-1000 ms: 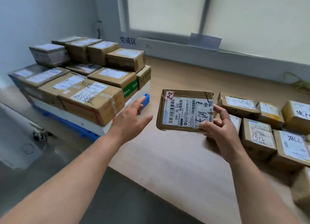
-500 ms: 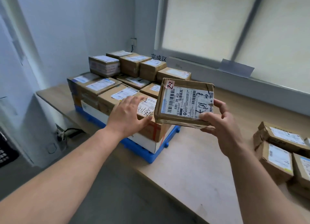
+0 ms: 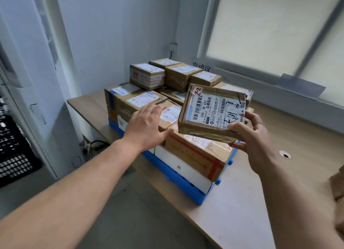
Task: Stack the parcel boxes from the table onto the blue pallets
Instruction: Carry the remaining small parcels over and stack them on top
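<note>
Right of centre, the right hand pinches a flat brown cardboard parcel with a white barcode label by its near corner. The thumb is on top and the fingers beneath, and the parcel is tilted in the air above a red-taped brown carton. At centre, the left hand lies flat with straight fingers on a neighbouring labelled carton, stacked on the blue plastic pallet on the pale wooden table.

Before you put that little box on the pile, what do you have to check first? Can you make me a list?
1. Right hand holds the small box firmly: ok, thumb on the label, fingers behind.
2. Small box is over the pile on the blue pallet: ok, above the red-taped box.
3. Left hand is out of the way: not ok, it reaches flat over the pile.
4. Small box is level: not ok, tilted.
5. Pile is steady: cannot tell.
</note>
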Action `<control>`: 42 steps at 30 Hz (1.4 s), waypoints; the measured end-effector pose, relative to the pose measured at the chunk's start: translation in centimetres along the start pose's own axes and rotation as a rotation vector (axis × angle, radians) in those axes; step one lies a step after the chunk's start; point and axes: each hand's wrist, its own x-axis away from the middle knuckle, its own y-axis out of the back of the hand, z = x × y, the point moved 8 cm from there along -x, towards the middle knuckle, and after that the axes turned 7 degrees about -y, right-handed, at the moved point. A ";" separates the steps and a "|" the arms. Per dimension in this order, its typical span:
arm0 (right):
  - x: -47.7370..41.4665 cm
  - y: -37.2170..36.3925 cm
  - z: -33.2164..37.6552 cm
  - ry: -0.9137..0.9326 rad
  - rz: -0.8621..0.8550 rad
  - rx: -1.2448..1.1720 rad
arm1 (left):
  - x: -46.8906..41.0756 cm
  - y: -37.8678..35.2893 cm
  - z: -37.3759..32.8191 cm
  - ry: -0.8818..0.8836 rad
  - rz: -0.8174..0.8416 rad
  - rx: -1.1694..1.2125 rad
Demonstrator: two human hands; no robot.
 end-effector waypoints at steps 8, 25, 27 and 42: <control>-9.4 -3.4 -0.4 -0.028 -0.040 -0.005 | -6.3 -1.1 5.3 0.006 0.035 -0.053; -18.6 -9.5 -3.0 -0.199 -0.118 -0.024 | -16.1 -3.0 13.2 -0.122 0.034 -0.062; -19.3 -10.3 -3.4 -0.231 -0.157 -0.006 | -17.4 -3.3 13.9 -0.157 0.049 -0.043; -24.3 -17.1 -3.8 -0.386 -0.313 0.007 | -26.5 -5.6 20.0 -0.435 0.174 0.085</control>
